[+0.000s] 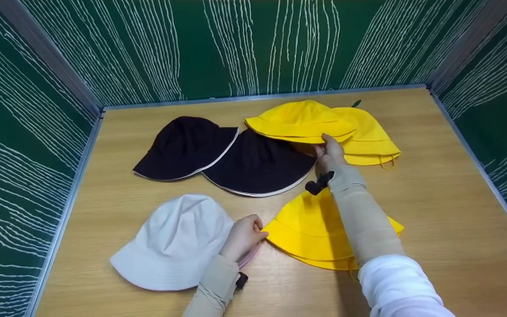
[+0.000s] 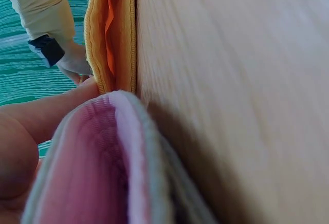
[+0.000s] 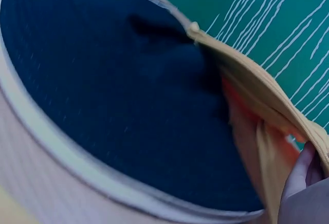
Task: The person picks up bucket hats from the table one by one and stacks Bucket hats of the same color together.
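Head view, reading the clock from its centre: gripping the brim of the upper yellow hat (image 1: 297,119) at two o'clock with the right hand (image 1: 332,153), clamping thumb and fingers on the cloth and holding it partly over the right black hat (image 1: 258,166), near the centre. Pinching the nine-o'clock edge of the lower yellow hat (image 1: 308,229), at five o'clock, with the left hand (image 1: 244,235), at six o'clock, holding thumb and curled fingers together on the brim. Having the white hat (image 1: 176,246) at seven o'clock, partly behind the left hand; in the left wrist view, seeing its pink lining (image 2: 79,167) near the yellow brim. Finding the left black hat (image 1: 183,149) at nine o'clock, overlapping its neighbour, and the third yellow hat (image 1: 371,136) at three o'clock, partly beneath the upper one. Right wrist view: looking beneath the gripped brim, not being able to tell the hidden fingertips' placing. Working on a wooden table (image 1: 447,198), facing a green wall (image 1: 194,44) at twelve o'clock.
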Available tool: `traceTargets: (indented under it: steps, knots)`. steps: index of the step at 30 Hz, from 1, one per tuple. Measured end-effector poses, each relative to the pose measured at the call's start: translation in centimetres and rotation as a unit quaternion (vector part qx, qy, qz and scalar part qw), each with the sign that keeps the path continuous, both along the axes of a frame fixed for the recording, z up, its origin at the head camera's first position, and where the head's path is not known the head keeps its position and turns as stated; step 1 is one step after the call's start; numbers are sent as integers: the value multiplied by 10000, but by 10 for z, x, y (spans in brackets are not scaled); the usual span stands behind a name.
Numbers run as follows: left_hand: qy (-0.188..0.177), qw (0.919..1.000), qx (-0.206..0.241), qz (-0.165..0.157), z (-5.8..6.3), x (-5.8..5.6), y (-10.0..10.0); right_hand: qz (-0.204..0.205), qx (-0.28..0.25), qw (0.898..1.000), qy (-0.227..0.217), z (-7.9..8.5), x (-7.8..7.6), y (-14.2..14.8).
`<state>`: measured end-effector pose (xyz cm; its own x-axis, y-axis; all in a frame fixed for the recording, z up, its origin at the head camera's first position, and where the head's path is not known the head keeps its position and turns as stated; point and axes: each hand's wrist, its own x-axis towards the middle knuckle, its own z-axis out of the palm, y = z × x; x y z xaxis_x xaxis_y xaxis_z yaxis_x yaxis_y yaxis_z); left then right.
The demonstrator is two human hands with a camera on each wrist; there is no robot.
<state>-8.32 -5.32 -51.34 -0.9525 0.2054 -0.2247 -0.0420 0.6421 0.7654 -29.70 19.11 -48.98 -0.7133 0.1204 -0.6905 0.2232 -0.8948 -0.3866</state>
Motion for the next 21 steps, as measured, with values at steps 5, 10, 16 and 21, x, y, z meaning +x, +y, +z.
traceTargets:
  steps: [5,10,16,21]
  knots:
    - [150,9998,-19,-86,0,0,1,-182,-455,9981,367,16,-3,9]
    - [198,9997,-56,-88,-1,1,1,-528,-844,9937,505,35,2,19]
    - [161,9998,-22,-73,0,2,1,-635,-1337,9873,572,51,16,28]
    - [107,9999,-17,-16,1,3,0,-466,-1714,9814,726,58,31,31]
